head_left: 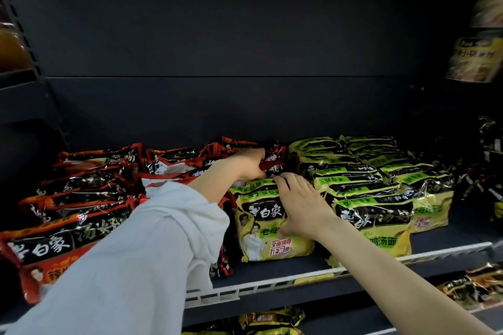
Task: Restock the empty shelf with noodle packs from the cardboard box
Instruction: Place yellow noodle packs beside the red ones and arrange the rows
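Red noodle packs lie in rows on the left of the dark shelf. Yellow-green noodle packs fill its right half. My left hand reaches to the back of the middle row and grips a red and black noodle pack standing there. My right hand rests flat, fingers spread, on top of the front yellow-green packs, its fingertips close to the red pack. The cardboard box is out of view.
A white wire rail runs along the shelf's front edge. More packs sit on the lower shelf and at the far right. The shelf's back wall above the packs is bare and dark.
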### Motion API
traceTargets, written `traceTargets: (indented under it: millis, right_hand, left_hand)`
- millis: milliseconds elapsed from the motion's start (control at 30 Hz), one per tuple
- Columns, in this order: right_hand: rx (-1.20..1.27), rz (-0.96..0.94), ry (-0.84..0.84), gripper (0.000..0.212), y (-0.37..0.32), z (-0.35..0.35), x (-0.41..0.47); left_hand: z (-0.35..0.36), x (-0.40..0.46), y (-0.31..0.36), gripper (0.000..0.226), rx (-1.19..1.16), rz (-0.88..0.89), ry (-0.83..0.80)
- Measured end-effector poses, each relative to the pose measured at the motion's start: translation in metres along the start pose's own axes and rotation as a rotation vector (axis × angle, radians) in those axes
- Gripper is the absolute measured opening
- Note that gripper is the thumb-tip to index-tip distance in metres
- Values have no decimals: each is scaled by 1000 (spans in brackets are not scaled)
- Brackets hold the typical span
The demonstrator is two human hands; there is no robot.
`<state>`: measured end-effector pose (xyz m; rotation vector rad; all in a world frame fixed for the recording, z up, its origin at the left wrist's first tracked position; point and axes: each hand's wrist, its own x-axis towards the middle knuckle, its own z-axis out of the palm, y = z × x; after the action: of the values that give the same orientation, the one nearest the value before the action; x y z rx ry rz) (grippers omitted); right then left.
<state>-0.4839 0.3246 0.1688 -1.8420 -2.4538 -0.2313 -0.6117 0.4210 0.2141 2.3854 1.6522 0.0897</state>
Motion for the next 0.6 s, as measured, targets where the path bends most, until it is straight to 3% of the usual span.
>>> traceTargets:
  millis: [200, 300, 433, 600]
  right_hand:
    - [5, -14, -4, 116, -1, 0, 0]
    - [7, -9, -1, 116, -1, 1, 0]
    - [16, -2, 12, 115, 0, 2, 0]
    - [23, 30, 14, 119, 1, 2, -5]
  left_hand:
    - [9, 11, 12, 63, -23, -44, 63]
    - [12, 14, 15, 55, -12, -36, 80]
    - [11, 9, 9, 32, -183, -43, 212]
    - [11, -2, -2, 31, -507, -170, 362]
